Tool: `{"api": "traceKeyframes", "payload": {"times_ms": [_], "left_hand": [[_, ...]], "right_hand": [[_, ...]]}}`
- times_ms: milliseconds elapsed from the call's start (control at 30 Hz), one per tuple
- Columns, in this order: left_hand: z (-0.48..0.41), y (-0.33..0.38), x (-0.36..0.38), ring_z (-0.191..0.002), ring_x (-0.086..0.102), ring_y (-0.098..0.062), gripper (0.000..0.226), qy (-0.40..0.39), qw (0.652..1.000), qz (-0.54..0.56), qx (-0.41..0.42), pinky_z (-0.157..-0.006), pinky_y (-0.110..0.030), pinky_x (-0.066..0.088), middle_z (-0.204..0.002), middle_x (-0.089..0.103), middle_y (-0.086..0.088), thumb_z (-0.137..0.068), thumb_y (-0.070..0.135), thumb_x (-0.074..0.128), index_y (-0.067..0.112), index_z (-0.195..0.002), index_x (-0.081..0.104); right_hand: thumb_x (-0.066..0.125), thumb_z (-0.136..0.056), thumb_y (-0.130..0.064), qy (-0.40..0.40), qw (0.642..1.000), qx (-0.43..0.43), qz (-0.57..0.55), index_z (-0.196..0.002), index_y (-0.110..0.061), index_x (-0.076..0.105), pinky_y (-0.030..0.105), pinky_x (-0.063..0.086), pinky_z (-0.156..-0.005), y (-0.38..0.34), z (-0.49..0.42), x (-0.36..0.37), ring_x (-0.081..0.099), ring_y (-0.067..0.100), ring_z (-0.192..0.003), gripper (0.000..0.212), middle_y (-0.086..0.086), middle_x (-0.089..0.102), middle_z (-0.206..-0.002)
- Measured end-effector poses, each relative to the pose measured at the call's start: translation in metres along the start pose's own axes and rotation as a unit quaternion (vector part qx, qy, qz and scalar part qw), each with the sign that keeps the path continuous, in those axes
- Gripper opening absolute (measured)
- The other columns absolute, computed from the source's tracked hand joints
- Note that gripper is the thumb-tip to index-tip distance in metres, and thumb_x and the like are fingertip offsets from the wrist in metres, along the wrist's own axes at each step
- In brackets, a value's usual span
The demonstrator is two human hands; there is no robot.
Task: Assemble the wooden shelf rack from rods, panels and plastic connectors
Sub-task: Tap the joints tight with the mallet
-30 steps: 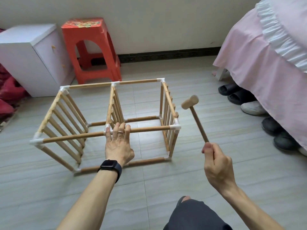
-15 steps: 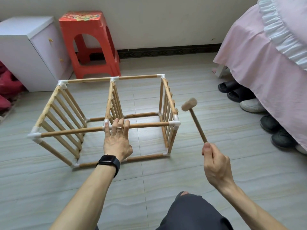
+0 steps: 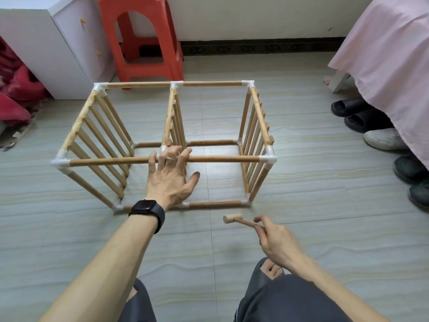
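Wooden rack [image 3: 209, 84] stands on floor [image 3: 313, 205], centre. Left hand [image 3: 170, 180] reaches forward, fingers spread and uncurled, tips resting on near top rod [image 3: 220, 158]. Right hand [image 3: 277, 240], near-right of rack, pinches mallet [image 3: 232, 218] handle.

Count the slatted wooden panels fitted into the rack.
3. The left panel closes the rack's left end, the middle panel stands just beyond the left hand, and the right panel closes the right end. None looks hidden.
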State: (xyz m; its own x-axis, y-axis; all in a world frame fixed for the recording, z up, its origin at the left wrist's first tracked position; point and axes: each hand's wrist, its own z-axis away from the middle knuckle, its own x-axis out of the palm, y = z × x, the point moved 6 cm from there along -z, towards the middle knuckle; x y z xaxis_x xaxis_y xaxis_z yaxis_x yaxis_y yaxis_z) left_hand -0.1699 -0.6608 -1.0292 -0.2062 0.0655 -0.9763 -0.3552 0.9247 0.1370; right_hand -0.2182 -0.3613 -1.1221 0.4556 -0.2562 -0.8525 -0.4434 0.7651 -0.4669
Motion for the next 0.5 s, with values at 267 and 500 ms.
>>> {"api": "traceKeyframes", "payload": {"times_ms": [267, 500], "left_hand": [[0.001, 0.001, 0.014, -0.134, 0.033, -0.025, 0.061, 0.112, 0.994, -0.016, 0.009, -0.118, -0.053, 0.012, -0.134, 0.036, 0.0, -0.088, 0.058, 0.047, 0.02, -0.134, 0.049], [-0.001, 0.0, 0.019, -0.127, 0.033, -0.027, 0.06, 0.146, 0.988, -0.029, 0.027, -0.115, -0.053, 0.02, -0.131, 0.033, -0.001, -0.087, 0.059, 0.051, 0.019, -0.132, 0.042]], "right_hand": [[0.046, -0.094, -0.016, -0.055, 0.982, -0.047, 0.172, -0.107, -0.027, 0.064, 0.034, 0.032, -0.062, -0.07, -0.049, 0.032, 0.064, 0.033, -0.089, 0.025, 0.005, 0.067, -0.094], [0.046, -0.089, 0.003, -0.209, 0.945, -0.004, 0.252, -0.098, -0.008, 0.065, 0.036, 0.043, -0.069, -0.063, -0.054, 0.076, 0.065, 0.038, -0.103, 0.023, 0.014, 0.064, -0.106]]}}
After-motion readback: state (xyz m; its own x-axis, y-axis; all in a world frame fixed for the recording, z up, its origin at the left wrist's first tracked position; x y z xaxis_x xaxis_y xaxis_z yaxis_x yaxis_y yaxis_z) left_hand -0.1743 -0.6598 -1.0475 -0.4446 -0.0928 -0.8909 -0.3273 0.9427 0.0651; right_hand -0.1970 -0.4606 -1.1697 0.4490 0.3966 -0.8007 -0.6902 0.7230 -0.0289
